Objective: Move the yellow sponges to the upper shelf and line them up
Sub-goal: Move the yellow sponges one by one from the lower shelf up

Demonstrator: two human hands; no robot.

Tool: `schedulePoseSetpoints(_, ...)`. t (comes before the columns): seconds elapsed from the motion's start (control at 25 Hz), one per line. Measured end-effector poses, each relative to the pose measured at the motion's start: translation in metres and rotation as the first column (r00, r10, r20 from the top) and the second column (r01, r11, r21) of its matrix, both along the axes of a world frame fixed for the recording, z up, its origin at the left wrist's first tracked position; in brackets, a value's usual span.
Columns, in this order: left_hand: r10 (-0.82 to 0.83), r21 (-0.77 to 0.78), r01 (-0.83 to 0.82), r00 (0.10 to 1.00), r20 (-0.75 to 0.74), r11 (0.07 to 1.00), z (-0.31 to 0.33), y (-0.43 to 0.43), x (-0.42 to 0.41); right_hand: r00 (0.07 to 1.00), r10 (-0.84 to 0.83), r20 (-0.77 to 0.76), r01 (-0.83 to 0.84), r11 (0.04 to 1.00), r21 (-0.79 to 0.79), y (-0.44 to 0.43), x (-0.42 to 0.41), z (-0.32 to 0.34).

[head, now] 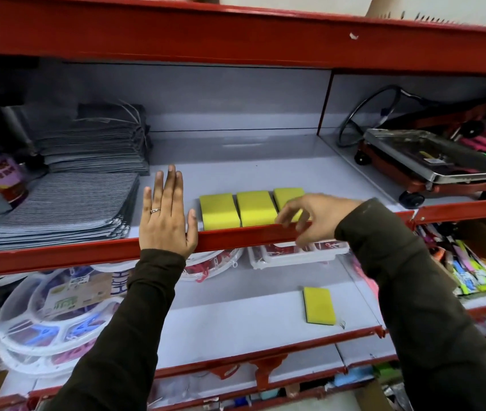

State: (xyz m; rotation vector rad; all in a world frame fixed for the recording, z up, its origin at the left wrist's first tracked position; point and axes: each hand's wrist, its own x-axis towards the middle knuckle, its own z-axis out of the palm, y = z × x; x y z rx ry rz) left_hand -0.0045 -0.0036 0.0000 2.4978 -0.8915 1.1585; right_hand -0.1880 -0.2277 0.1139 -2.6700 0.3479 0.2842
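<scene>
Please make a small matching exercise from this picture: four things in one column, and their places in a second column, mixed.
Things
1. row of three yellow sponges
2. single yellow sponge
3. grey striped cloths
4. left hand

Places
A. alone on the lower shelf
B. stacked at the left of the upper shelf
C. side by side behind the upper shelf's red front rail
D. flat and open, palm over the red rail, left of the sponges

Pairs: 1-C, 2-A, 3-B, 4-D
</scene>
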Motion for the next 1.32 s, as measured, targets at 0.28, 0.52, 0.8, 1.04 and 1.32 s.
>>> schedulePoseSetpoints(0.28, -0.015, -0.012, 0.015, 1.0, 0.01, 1.0, -0.002, -0.002, 0.0, 0.852, -0.151, -0.501, 0.1, 0.987, -0.126, -0.042, -0.001, -0.176)
schedulePoseSetpoints(0.52, -0.024, -0.031, 0.025, 0.999, 0.026, 0.999, -0.004, -0.004, 0.001, 0.817, -0.32, -0.48, 0.141, 0.918, -0.371, -0.087, -0.022, -0.28)
schedulePoseSetpoints(0.8, -0.029, -0.037, 0.03, 0.999, 0.028, 0.999, -0.005, -0.004, 0.002, 0.84, -0.263, -0.474, 0.106, 0.937, -0.332, -0.082, -0.021, -0.29)
schedulePoseSetpoints(1.04, -0.029, -0.02, 0.029, 1.0, 0.01, 0.999, -0.004, -0.003, 0.001, 0.877, -0.198, -0.438, 0.051, 0.944, -0.325, -0.049, -0.009, -0.251)
schedulePoseSetpoints(1.32, -0.032, 0.011, 0.032, 0.999, -0.036, 0.999, -0.001, -0.001, 0.0, 0.86, -0.089, -0.503, -0.108, 0.93, -0.35, 0.014, 0.002, -0.133)
